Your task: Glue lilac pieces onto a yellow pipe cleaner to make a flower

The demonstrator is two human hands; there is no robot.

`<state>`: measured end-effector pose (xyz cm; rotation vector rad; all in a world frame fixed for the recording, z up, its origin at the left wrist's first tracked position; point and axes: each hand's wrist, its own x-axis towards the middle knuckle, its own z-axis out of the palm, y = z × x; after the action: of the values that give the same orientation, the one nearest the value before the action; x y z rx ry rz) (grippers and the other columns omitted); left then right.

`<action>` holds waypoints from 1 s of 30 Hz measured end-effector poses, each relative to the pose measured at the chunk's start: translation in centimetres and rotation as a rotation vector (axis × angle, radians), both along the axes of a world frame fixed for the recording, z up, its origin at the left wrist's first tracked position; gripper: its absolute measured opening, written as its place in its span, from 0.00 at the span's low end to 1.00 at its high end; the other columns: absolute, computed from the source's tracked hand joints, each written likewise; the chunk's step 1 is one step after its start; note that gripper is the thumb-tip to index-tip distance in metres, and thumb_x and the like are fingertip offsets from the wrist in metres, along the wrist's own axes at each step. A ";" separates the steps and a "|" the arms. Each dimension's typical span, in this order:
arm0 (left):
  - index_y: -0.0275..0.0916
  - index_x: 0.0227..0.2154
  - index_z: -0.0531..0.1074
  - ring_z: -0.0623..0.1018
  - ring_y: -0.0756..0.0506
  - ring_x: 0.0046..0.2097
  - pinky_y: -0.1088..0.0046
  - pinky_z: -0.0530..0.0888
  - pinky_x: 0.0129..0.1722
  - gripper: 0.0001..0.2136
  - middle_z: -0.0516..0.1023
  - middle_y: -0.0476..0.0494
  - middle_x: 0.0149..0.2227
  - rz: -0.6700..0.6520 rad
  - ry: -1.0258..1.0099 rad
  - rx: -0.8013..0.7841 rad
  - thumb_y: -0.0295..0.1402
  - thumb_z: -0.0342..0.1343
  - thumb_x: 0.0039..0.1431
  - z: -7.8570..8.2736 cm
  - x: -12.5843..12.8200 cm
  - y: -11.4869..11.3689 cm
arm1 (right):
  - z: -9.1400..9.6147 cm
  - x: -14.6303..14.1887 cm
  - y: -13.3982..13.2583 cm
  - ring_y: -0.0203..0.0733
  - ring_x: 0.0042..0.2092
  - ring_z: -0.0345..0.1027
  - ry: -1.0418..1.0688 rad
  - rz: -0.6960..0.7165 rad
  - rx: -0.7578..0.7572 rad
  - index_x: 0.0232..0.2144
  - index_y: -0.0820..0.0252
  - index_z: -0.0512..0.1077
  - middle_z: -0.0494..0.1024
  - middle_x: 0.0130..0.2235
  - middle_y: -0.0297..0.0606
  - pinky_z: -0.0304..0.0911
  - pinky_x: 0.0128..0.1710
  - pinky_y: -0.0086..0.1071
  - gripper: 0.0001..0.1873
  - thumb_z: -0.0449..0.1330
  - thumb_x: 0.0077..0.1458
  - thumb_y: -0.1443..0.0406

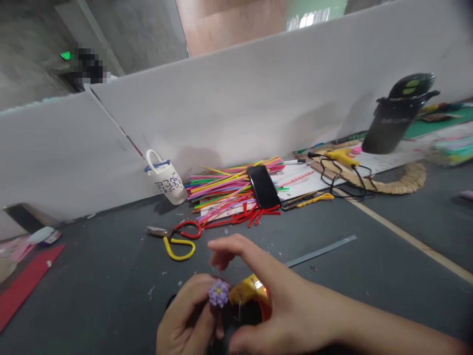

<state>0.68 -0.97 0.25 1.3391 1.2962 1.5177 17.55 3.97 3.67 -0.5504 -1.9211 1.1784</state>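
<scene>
My left hand [186, 320] is closed at the bottom centre, pinching a small purple flower [219, 293] with a yellow middle. My right hand [273, 296] lies just to its right, wrapped over a yellow glue gun [248, 291] that has a small red light lit; the forefinger stretches left above the flower. The gun's lower part is hidden under both hands.
Red-and-yellow scissors [179, 236] lie beyond the hands. A black phone [263, 186] rests on a heap of coloured sticks [225, 190]. Nearby are a small white bag [168, 182], a metal ruler [321, 250], a second glue gun [342, 157], a black flask [397, 116] and a white partition wall [258, 98].
</scene>
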 end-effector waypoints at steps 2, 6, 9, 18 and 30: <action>0.48 0.29 0.81 0.67 0.56 0.16 0.80 0.64 0.15 0.05 0.79 0.49 0.34 -0.005 -0.070 -0.057 0.40 0.61 0.53 0.0 -0.2 0.2 | 0.1 0.1 0.5 0.40 0.51 0.63 0.004 0.002 -0.003 0.51 0.58 0.64 0.68 0.48 0.38 0.58 0.53 0.34 0.34 0.71 0.42 0.70; 0.42 0.28 0.81 0.68 0.58 0.16 0.83 0.62 0.15 0.08 0.78 0.47 0.33 -0.062 -0.147 -0.164 0.41 0.65 0.49 0.2 -0.7 0.9 | 0.4 0.0 1.1 0.38 0.45 0.64 -0.009 -0.022 0.000 0.39 0.60 0.72 0.70 0.40 0.34 0.60 0.48 0.33 0.15 0.66 0.47 0.73; 0.37 0.26 0.80 0.64 0.60 0.13 0.85 0.56 0.13 0.12 0.75 0.49 0.22 -0.164 -0.262 -0.290 0.42 0.66 0.47 0.7 -0.8 1.6 | 0.7 -0.5 1.1 0.39 0.44 0.65 0.004 -0.073 -0.073 0.37 0.60 0.73 0.71 0.39 0.34 0.60 0.47 0.35 0.14 0.64 0.46 0.75; 0.34 0.19 0.75 0.50 0.61 0.09 0.86 0.49 0.08 0.16 0.57 0.59 0.06 -0.334 -0.496 -0.521 0.43 0.67 0.45 3.6 0.5 3.6 | 1.5 -1.6 2.2 0.37 0.30 0.66 0.200 -0.097 -0.489 0.27 0.59 0.68 0.71 0.25 0.30 0.62 0.36 0.34 0.07 0.59 0.48 0.61; 0.35 0.19 0.73 0.47 0.61 0.11 0.85 0.49 0.10 0.16 0.57 0.61 0.09 -0.355 -0.581 -0.532 0.43 0.69 0.39 5.6 0.9 5.3 | 2.5 -1.4 3.3 0.33 0.23 0.55 -0.035 -0.354 -0.317 0.19 0.57 0.57 0.61 0.20 0.28 0.55 0.27 0.27 0.16 0.50 0.56 0.59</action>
<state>1.58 4.36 5.86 0.6664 0.9289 1.0880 16.15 7.29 6.13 -1.0391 -1.5855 1.2473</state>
